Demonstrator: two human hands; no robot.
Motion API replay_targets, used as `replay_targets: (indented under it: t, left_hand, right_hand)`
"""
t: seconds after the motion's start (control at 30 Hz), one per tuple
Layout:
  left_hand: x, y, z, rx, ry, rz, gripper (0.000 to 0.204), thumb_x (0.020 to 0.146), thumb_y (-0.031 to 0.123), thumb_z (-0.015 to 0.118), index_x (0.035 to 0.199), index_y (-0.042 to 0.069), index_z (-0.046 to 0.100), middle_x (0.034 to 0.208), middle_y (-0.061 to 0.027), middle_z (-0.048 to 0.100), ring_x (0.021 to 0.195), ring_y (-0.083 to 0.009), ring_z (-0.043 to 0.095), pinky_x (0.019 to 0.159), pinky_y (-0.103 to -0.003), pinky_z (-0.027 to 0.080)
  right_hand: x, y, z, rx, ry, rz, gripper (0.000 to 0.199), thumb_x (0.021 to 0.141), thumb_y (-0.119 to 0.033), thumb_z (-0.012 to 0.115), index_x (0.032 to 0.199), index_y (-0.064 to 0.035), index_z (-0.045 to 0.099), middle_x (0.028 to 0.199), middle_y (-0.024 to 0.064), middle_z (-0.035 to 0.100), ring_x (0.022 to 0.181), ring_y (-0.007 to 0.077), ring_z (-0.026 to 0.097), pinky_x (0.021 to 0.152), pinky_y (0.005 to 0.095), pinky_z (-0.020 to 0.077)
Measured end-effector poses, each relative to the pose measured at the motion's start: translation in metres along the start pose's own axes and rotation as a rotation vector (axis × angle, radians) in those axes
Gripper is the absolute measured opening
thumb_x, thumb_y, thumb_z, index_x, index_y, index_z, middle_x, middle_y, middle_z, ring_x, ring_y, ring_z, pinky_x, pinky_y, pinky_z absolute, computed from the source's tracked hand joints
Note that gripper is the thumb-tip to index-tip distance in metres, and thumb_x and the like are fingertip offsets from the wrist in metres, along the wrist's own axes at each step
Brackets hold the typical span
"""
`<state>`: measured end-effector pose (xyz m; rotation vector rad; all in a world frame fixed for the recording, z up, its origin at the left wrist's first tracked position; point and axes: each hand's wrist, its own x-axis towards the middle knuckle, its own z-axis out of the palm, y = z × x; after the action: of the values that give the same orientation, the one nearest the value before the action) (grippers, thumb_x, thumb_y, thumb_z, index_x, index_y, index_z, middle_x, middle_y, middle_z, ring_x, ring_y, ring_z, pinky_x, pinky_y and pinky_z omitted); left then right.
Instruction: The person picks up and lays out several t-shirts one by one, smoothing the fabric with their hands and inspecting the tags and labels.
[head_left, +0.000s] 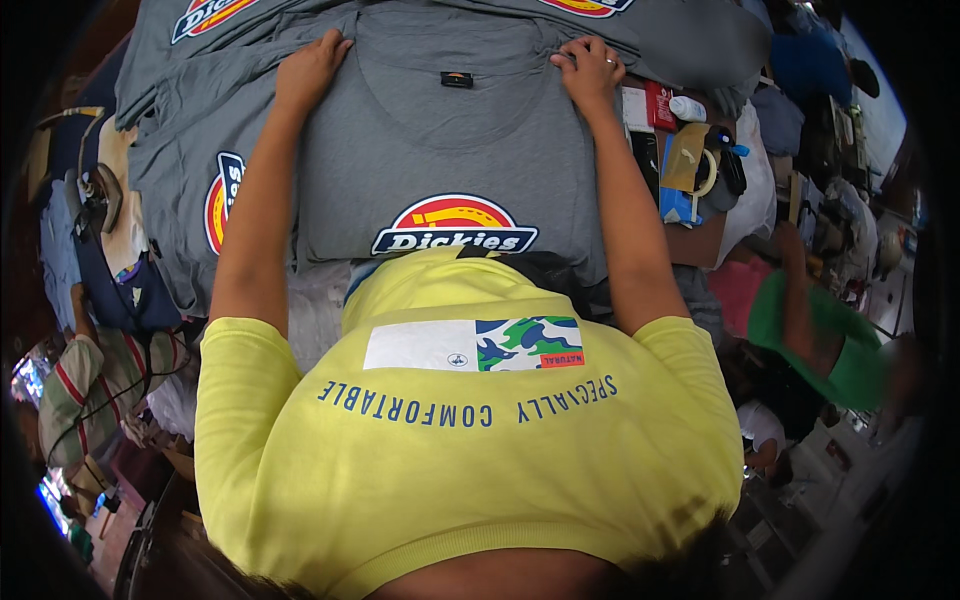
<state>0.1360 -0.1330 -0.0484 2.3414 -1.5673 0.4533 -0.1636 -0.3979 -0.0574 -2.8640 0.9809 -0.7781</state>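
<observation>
A grey T-shirt point(450, 150) with a colourful chest print lies spread on the table in front of me, its neckline and dark neck label toward the far side. My left hand point(314, 70) is at its far left shoulder, fingers closed on the cloth. At the far right shoulder, my right hand point(590, 72), with a ring on one finger, pinches the fabric. The shirt's lower part runs toward my body, where my yellow top hides the near edge.
More grey printed shirts point(180, 170) lie beneath and beyond. Right of my right forearm are a tape roll point(706, 172), a red box point(660, 106) and a small white bottle point(687, 108). An iron-like tool point(108, 195) sits at left. A person in green point(825, 330) is at right.
</observation>
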Motion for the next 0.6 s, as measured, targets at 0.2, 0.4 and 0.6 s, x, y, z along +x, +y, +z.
replay_targets:
  t: [0.2,0.4,0.6]
  left_hand:
    - [0.003,-0.004,-0.021,-0.011,0.025,-0.065,0.03,0.089,0.039,0.043,0.091,0.011,0.048,0.075,-0.011,0.062,0.066,-0.0306,0.06,0.052,-0.039,0.045]
    - [0.006,-0.005,-0.049,-0.157,0.018,-0.093,0.03,0.089,0.041,0.042,0.094,0.012,0.05,0.075,-0.0105,0.062,0.067,-0.0299,0.061,0.053,-0.038,0.045]
    - [0.009,0.003,-0.056,-0.187,0.026,-0.119,0.031,0.088,0.042,0.043,0.093,0.012,0.05,0.074,-0.0105,0.062,0.066,-0.0315,0.06,0.054,-0.04,0.045]
  right_hand:
    - [0.013,-0.011,-0.024,-0.026,0.097,-0.027,0.019,0.078,-0.033,0.059,0.085,-0.0157,0.062,0.089,-0.0007,0.059,0.089,0.0226,0.051,0.083,0.0423,0.029]
    - [0.017,-0.012,-0.035,0.011,0.159,-0.096,0.018,0.082,-0.03,0.056,0.087,-0.0131,0.061,0.084,0.0012,0.063,0.078,0.0219,0.054,0.077,0.0395,0.0323]
    - [0.014,-0.008,-0.03,0.049,0.148,-0.096,0.019,0.082,-0.03,0.054,0.089,-0.0137,0.06,0.084,0.002,0.062,0.081,0.0222,0.055,0.075,0.0406,0.0341]
